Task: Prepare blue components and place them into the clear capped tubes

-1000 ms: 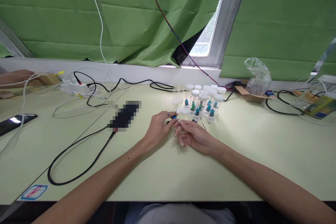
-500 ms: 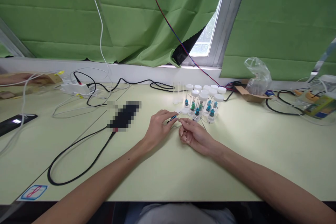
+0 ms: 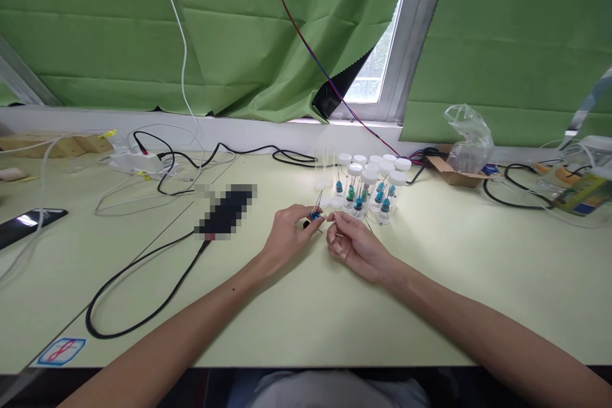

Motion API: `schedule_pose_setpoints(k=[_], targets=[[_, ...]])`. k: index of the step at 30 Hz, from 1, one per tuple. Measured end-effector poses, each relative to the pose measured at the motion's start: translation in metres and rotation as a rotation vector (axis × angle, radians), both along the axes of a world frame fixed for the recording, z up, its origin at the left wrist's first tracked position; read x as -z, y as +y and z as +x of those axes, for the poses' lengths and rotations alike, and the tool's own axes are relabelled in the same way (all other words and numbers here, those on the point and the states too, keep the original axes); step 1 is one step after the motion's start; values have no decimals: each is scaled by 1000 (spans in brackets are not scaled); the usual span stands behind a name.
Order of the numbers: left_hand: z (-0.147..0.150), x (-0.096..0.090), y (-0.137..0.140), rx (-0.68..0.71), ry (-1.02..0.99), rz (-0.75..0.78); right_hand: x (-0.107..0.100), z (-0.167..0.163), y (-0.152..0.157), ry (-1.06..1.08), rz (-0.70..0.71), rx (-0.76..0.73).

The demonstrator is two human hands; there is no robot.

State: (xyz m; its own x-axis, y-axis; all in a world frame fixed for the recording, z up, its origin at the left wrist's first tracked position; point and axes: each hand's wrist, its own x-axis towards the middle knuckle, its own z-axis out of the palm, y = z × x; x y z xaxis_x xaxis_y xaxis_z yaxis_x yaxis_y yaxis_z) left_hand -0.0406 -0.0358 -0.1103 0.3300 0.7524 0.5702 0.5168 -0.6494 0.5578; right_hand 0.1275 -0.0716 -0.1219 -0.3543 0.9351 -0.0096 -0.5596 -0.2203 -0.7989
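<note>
My left hand (image 3: pixel 290 233) pinches a small blue part (image 3: pixel 315 216) between thumb and fingertips. Thin wire-like leads stick up from it, and a dark piece shows just below the fingers. My right hand (image 3: pixel 354 243) is closed, its thumb and index finger pressed together close to the blue part; whatever is between them is too small to make out. Just beyond both hands stand several clear vials (image 3: pixel 350 187) with white caps, holding similar blue or green parts with thin leads. Behind my left fingertips are clear tubes without caps (image 3: pixel 325 169) and loose white caps (image 3: pixel 336 202).
At left lie a phone (image 3: pixel 33 224), a white power strip (image 3: pixel 136 159) and a looped black cable (image 3: pixel 143 325). A pixelated dark object (image 3: pixel 227 209) is left of my hands. A cardboard box (image 3: pixel 454 172) with a plastic bag (image 3: pixel 470 140) stands back right.
The blue part has turned in my left fingers, so its leads now point upward. My right fingertips have shifted slightly. Another person's hand at far left has withdrawn from the cardboard.
</note>
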Motion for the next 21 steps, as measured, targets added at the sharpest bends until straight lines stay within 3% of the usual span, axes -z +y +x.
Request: schedule_pose_setpoints(k=[8,21], targets=[[4,-3,-4,-9,-45,-145,-1,-1,-3,-86,69,23],[4,-3,-5,11,40,-107,1,-2,-3,-362,316,234]])
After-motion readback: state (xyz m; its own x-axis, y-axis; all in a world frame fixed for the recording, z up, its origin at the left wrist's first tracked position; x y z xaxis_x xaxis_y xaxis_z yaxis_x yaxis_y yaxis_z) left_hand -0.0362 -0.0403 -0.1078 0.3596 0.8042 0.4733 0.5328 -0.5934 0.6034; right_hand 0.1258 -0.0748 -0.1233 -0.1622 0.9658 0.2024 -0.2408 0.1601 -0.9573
